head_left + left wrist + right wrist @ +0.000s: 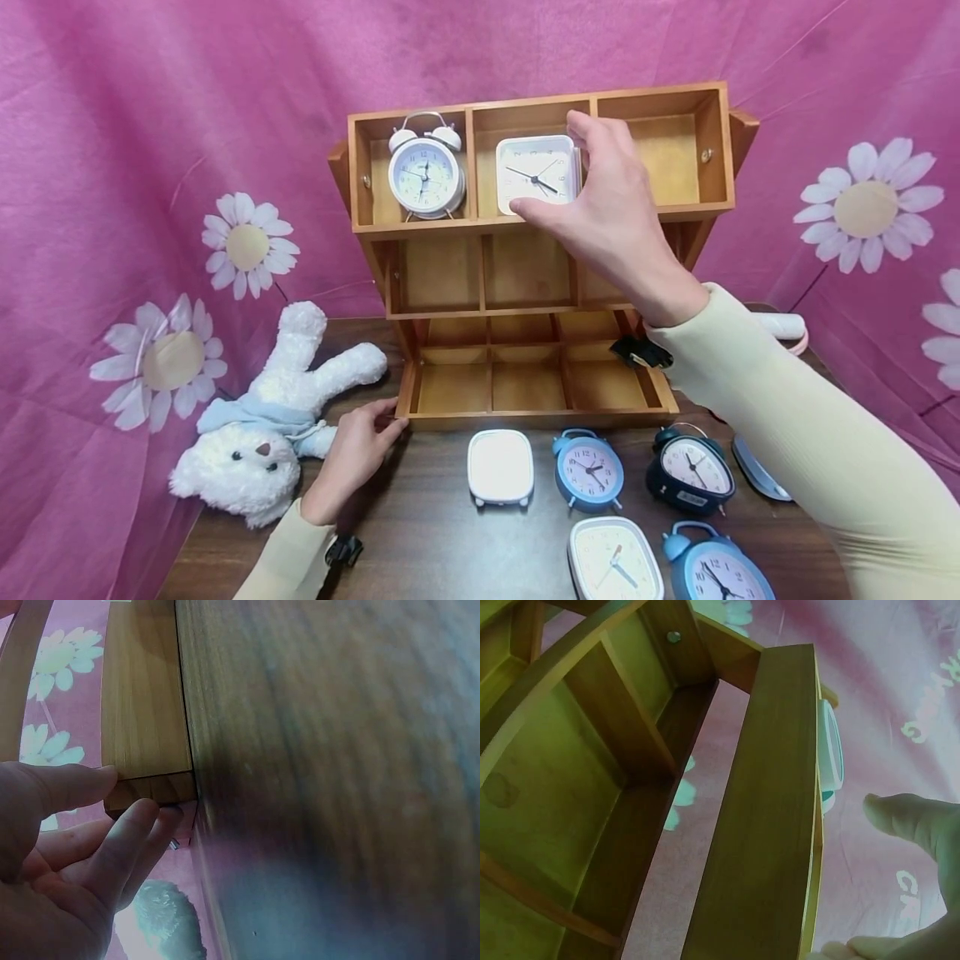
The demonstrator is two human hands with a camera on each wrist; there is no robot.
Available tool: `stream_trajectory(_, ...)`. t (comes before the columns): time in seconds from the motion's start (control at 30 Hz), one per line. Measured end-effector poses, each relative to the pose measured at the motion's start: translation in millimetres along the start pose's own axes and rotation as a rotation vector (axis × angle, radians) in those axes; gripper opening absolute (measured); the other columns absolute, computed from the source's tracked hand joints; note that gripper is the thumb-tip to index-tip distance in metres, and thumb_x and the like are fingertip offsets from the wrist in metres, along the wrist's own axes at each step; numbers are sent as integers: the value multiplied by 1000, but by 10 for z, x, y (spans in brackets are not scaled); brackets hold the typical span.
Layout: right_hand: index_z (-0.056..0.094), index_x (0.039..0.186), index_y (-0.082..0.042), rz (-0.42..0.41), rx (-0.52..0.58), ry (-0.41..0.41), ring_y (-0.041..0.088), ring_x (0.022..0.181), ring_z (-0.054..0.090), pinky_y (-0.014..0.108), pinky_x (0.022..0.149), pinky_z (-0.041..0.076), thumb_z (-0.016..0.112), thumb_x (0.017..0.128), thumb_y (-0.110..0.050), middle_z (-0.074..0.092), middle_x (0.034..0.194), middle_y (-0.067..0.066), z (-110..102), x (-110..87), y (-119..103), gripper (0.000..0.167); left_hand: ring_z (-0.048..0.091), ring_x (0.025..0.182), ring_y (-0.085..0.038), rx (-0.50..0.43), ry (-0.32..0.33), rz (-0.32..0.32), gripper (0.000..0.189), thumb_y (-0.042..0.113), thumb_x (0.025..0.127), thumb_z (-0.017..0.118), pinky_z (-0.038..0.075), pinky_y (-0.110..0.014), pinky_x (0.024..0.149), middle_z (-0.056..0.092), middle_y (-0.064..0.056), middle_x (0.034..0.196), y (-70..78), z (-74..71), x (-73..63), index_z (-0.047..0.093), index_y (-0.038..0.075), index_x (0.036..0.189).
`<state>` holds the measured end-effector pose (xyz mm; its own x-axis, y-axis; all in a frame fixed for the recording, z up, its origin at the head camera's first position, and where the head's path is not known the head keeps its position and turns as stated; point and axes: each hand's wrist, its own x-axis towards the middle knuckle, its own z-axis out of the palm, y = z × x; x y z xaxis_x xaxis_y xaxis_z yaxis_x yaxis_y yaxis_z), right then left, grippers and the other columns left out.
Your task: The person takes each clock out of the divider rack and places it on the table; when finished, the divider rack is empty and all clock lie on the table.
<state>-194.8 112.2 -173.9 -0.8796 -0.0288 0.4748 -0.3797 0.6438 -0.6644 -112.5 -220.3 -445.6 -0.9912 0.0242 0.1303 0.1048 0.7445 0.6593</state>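
A white square clock [535, 173] stands in the top middle compartment of a wooden tiered shelf [525, 422]. My right hand [611, 187] is in front of it, thumb spread from the fingers, overlapping its lower left and upper right corners in the head view. In the right wrist view, only pink cloth shows between the spread thumb [896, 816] and fingers. My left hand [358, 450] pinches the shelf's lower front left corner; in the left wrist view its thumb [82, 786] and fingertips meet the wood end. A white twin-bell alarm clock [426, 177] fills the top left compartment.
On the brown table [420, 542] stand a white clock with a blank-looking face [500, 467], blue alarm clocks [588, 471], a dark clock [690, 468] and a white rounded clock [617, 560]. A white teddy bear [240, 471] lies left. Pink flowered cloth [262, 83] hangs behind.
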Motion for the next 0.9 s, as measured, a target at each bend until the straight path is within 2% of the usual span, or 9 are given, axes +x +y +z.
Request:
stream_trajectory(0.07, 39, 172, -5, 16, -24, -5, 30, 142, 49, 47, 124, 41, 97, 86, -32, 46, 167, 17, 27, 23, -28, 107, 81, 90, -20, 3, -2, 0, 33, 11, 102, 82, 58, -25, 73, 86, -16, 106, 2, -5, 2, 79, -3, 131)
stream_trajectory(0.17, 31, 175, -5, 45, -47, -17, 29, 145, 48, 44, 129, 40, 97, 86, -36, 39, 173, 16, 76, 56, -65, 115, 81, 91, -21, 3, -5, 3, 33, 11, 102, 82, 59, -27, 74, 86, -16, 107, 3, -13, 2, 79, -4, 132)
stream_trajectory(0.33, 25, 177, -7, 85, -49, -20, 26, 153, 46, 37, 134, 35, 96, 86, -38, 32, 177, 12, 151, 89, -91, 120, 81, 92, -21, -1, -8, 5, 32, 12, 103, 81, 59, -27, 74, 86, -17, 108, 17, -20, -2, 79, -4, 131)
stream_trajectory(0.57, 17, 179, -9, 124, -85, -35, 21, 161, 41, 28, 136, 29, 95, 87, -41, 26, 181, 7, 240, 129, -124, 124, 81, 91, -21, 3, -9, -3, 33, 11, 102, 82, 58, -26, 72, 86, -16, 106, 16, -13, -10, 79, -3, 132)
stream_trajectory(0.9, 17, 178, -5, 117, -174, -41, 22, 160, 40, 32, 136, 34, 93, 89, -42, 27, 178, 10, 331, 191, -149, 122, 80, 89, -19, -1, -4, 3, 33, 12, 103, 81, 56, -25, 70, 86, -17, 107, 25, -12, -17, 79, -3, 132)
